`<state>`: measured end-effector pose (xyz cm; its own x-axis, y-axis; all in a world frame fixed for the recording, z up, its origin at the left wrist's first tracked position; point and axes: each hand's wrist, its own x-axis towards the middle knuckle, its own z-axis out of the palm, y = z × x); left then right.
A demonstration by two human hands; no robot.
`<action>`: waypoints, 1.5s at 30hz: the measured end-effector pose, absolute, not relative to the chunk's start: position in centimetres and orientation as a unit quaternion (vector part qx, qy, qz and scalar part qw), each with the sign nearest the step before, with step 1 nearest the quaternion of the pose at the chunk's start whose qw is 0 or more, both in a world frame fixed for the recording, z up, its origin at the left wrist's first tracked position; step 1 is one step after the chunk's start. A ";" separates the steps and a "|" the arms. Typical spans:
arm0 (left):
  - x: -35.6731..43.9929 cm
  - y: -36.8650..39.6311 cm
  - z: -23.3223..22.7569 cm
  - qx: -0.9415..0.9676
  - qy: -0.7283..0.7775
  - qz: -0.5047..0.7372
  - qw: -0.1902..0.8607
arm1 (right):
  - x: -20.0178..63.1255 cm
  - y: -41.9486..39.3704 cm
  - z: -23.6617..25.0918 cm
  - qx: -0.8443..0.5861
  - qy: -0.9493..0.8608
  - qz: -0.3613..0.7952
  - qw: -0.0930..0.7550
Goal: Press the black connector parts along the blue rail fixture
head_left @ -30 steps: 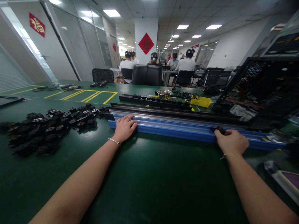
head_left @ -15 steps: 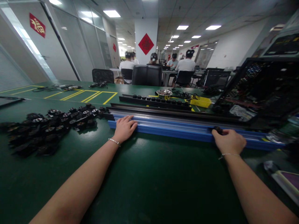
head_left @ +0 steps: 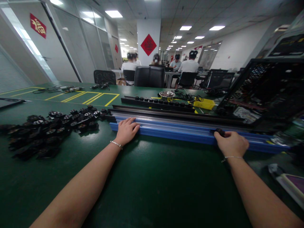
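A long blue rail (head_left: 175,133) lies across the green table (head_left: 152,177), with a silver rail (head_left: 171,119) right behind it. My left hand (head_left: 127,129) rests flat on the blue rail's left end, fingers spread over its top. My right hand (head_left: 231,144) is closed around a small black part (head_left: 219,131) that sits on the blue rail toward its right end. Only the top of that part shows above my fingers.
A heap of several black parts (head_left: 52,126) lies at the left. Behind the rails are a black rail carrying black parts (head_left: 156,103), a metal bowl (head_left: 167,94) and a yellow tray (head_left: 204,103). A black wire crate (head_left: 268,91) stands at right. People sit at far desks.
My right hand, with the black part in it, has slid a little to the left along the blue rail. My left hand has stayed in place.
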<state>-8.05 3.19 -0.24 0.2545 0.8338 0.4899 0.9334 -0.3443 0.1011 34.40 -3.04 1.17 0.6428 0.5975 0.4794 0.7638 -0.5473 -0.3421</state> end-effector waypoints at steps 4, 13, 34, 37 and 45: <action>-8.1 3.2 -0.2 -0.785 -0.566 -0.230 0.105 | 34.2 -3.1 1.2 -0.863 -0.397 -0.153 0.273; -8.0 3.2 -0.2 -0.787 -0.564 -0.227 0.108 | 34.1 -2.9 1.0 -0.852 -0.414 -0.154 0.282; -8.0 3.2 -0.2 -0.785 -0.564 -0.231 0.109 | 33.8 -2.6 0.7 -0.836 -0.443 -0.144 0.290; -8.0 3.2 -0.2 -0.786 -0.563 -0.234 0.106 | 33.7 -2.6 0.7 -0.839 -0.442 -0.140 0.286; -8.0 3.2 -0.2 -0.784 -0.566 -0.230 0.109 | 33.3 -2.5 0.6 -0.831 -0.445 -0.148 0.298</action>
